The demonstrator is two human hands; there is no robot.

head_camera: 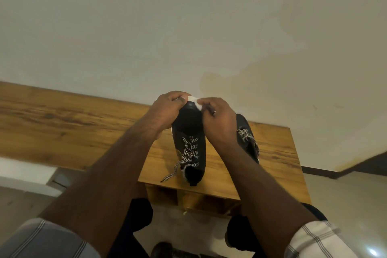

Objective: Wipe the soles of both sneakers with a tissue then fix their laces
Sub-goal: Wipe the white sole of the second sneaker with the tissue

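Home room, wooden desk against stained cream wall, tiled floor

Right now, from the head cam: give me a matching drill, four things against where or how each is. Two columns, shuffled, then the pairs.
Things:
1. tissue
2. left sneaker
3. right sneaker
4. left hand

States:
A. stands on the table, partly hidden behind the right hand
B. grips the toe of a sneaker
C. white, pinched at the sneaker's toe
D. in the middle, held at the toe, one lace end trailing loose on the table

Pairs: 1-C, 2-D, 3-A, 4-B
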